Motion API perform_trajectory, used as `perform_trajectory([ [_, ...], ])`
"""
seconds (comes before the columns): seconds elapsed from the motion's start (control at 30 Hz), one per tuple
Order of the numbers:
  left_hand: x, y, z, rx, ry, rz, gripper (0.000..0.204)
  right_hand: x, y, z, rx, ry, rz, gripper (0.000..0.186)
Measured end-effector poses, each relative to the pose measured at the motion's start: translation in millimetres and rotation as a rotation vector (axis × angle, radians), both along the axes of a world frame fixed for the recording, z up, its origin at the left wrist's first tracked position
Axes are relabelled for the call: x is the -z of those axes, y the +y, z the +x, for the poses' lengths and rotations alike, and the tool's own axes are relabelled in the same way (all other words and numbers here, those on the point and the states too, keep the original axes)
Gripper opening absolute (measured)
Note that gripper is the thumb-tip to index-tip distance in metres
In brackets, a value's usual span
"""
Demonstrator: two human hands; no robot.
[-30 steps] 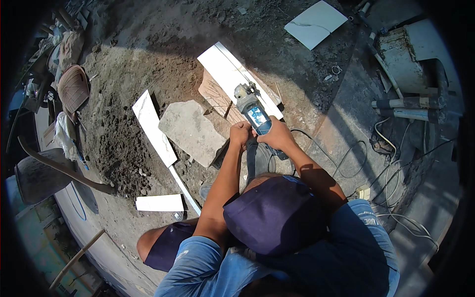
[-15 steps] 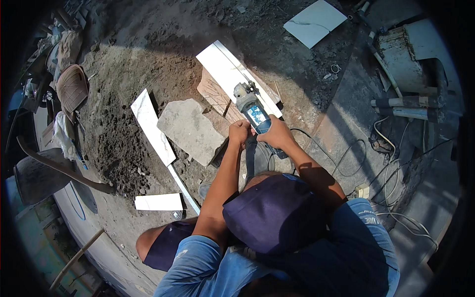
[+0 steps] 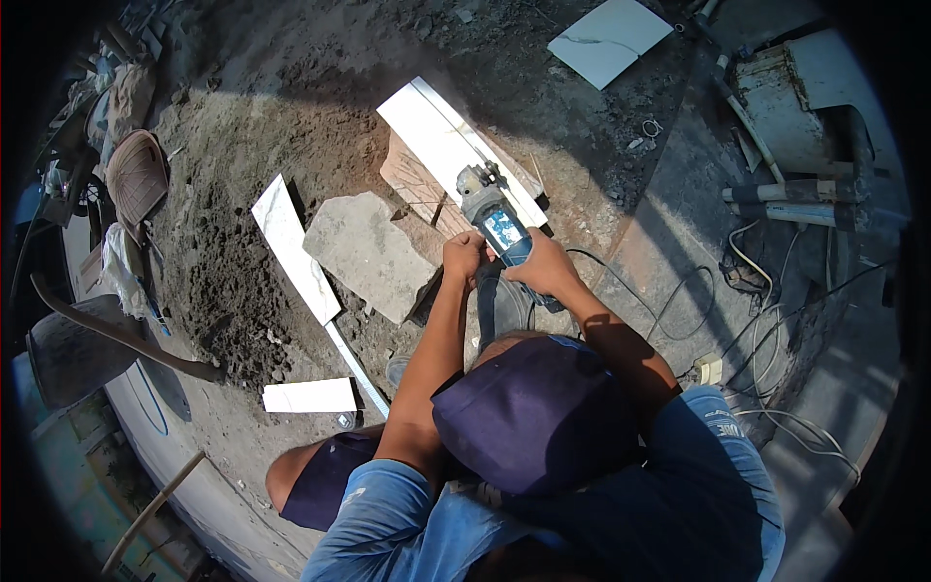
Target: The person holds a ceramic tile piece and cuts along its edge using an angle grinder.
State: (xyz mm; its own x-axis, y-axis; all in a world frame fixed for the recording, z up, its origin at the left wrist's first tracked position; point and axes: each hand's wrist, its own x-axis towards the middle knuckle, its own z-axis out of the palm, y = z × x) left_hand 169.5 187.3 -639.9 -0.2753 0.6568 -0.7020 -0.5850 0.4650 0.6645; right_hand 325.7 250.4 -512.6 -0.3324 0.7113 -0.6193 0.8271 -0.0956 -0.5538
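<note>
My right hand (image 3: 543, 265) is wrapped round the rear body of a blue and grey angle grinder (image 3: 504, 231). The grinder's metal head lies over a long white tile (image 3: 427, 131) with a dark line along its length. My left hand (image 3: 464, 257) is closed beside the grinder, close to the tile's near edge; what its fingers grip is hidden. Beneath the tile lies a reddish, grooved slab (image 3: 412, 184). A grey shoe (image 3: 504, 306) is just below my hands.
A flat grey stone (image 3: 369, 254) and a narrow white tile strip (image 3: 291, 247) lie to the left, by a small white piece (image 3: 310, 396). Another white tile (image 3: 611, 44) rests far right. Cables (image 3: 669, 315) trail on the right; a hoe (image 3: 126, 335) stands left.
The view has shifted slightly. Against the tile, the grinder and my right hand have moved a little toward the near end. My left hand stays beside the grinder, still closed.
</note>
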Motion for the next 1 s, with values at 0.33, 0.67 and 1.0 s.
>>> perform_trajectory([
  [0.33,-7.7,0.6,0.4,-0.029,-0.018,0.006,0.018,5.8,-7.3,6.5,-0.004,-0.015,0.008,0.077],
  [0.67,-10.7,1.2,-0.4,-0.021,-0.027,0.008,0.014,0.0,-10.8,10.8,-0.007,-0.023,0.003,0.072],
  [1.0,-7.9,2.9,0.6,-0.013,-0.007,-0.006,0.016,-2.0,-13.7,17.8,-0.03,-0.043,0.003,0.073],
])
